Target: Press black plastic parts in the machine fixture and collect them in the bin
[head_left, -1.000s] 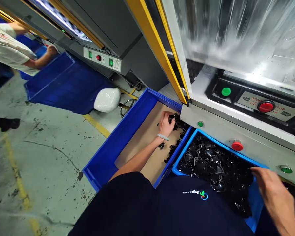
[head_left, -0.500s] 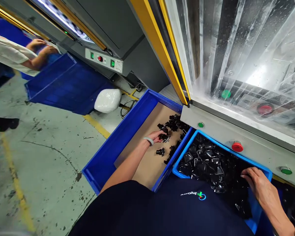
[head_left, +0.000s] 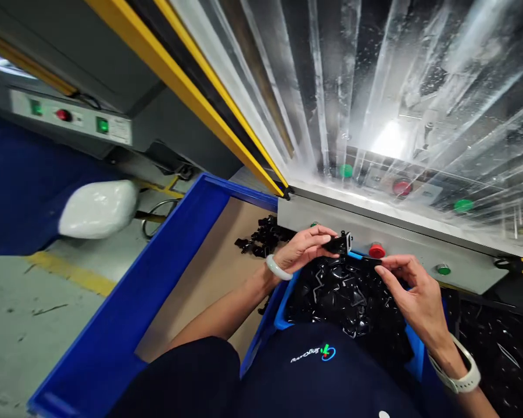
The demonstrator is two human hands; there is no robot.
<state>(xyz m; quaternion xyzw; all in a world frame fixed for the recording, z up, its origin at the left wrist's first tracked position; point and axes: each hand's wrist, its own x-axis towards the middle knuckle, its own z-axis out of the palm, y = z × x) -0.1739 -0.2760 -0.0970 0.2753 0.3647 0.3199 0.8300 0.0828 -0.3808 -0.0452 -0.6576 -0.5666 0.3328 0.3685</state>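
Observation:
My left hand (head_left: 305,248) is raised over the small blue bin (head_left: 283,302) and pinches a small black plastic part (head_left: 337,242) between thumb and fingers. My right hand (head_left: 412,293) hovers just right of it above the bin, fingers curled and pinched near the bin's far edge; what they grip is hidden. The small blue bin is heaped with shiny black plastic pieces (head_left: 344,296). A pale bangle sits on my left wrist, a white watch on my right.
A large blue crate (head_left: 126,302) lined with brown cardboard lies at my left, with several black parts (head_left: 264,238) in its far corner. A machine panel (head_left: 401,232) with red and green buttons runs ahead under clear plastic strips. A white wrapped stool seat (head_left: 98,208) stands at left.
My left hand lifted a black part out of the big crate and brought it over the small bin. My right hand rose from the bin's pile toward it. The view swung right.

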